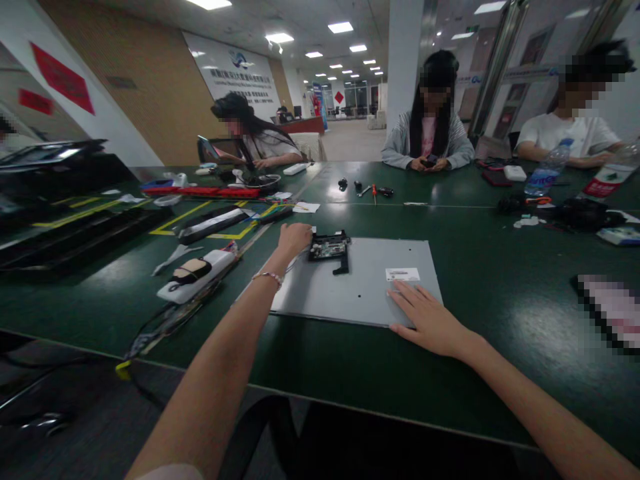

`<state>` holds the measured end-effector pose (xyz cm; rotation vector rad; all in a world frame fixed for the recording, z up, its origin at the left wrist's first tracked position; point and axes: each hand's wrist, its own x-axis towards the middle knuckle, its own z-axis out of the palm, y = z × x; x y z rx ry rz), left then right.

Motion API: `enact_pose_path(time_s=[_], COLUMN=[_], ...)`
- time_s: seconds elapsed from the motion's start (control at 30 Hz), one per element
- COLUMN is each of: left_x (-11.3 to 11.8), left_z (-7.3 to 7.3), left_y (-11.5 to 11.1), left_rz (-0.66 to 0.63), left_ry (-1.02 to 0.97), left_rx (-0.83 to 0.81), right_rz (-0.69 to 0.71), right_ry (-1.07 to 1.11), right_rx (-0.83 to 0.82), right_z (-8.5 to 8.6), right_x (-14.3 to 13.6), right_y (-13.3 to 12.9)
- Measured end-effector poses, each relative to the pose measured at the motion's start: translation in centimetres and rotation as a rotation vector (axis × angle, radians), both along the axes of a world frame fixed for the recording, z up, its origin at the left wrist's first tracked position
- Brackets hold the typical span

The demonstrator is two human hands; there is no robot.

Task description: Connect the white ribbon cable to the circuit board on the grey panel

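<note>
A flat grey metal panel point(370, 293) lies on the green table in front of me, with a white label point(403, 274) near its right edge. On its far left part sits a black plastic bracket point(341, 268) around a small circuit board point(327, 249). My left hand point(296, 239) is closed at the left edge of that bracket, fingers curled; what they hold is hidden. A thin cable point(291, 264) shows just below it. My right hand point(425, 317) rests flat on the panel's near right corner below the label, fingers spread, holding nothing.
A white power strip-like block point(203, 275) with cables lies left. Farther off are a red-handled screwdriver point(374, 193), a wrench point(363, 191) and small dark parts. Bottles point(549, 170) stand right, a blurred phone-like object point(613, 307) lies near right. Several people sit around the table.
</note>
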<state>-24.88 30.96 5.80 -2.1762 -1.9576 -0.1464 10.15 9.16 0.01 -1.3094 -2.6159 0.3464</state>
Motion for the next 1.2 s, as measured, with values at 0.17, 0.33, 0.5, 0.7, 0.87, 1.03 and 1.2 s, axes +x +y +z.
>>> enact_pose_path(time_s=[0.17,0.33,0.5,0.7,0.87,1.03,1.2], left_x=[-1.2,-1.4,1.5,5.2,5.6,5.1,3.6], left_z=[-2.3,-2.8,-3.4,-3.6,-3.1,-2.9,-2.3], left_y=[0.8,-0.5,-0.1,1.6,3.0,4.2,5.3], left_rz=[0.135,0.035,-0.222,-0.309,-0.183,-0.142,-0.083], left_ry=[-0.249,-0.352,-0.295,-0.234,-0.076,0.010,-0.023], left_rx=[0.071,0.161,0.079,-0.143,-0.272,-0.280,-0.252], right_rz=[0.001,-0.001,0.011,0.032,0.042,0.037,0.040], right_ry=[0.003,0.002,0.001,-0.003,0.002,0.008,0.003], right_rx=[-0.045,-0.041,-0.027,-0.043,-0.054,-0.051,-0.074], right_z=[0.2,0.2,0.1,0.1,0.1,0.3,0.5], right_x=[0.0,0.0,0.1,0.4,0.4,0.2,0.3], right_y=[0.1,0.0,-0.2,-0.4,-0.3,-0.4,-0.4])
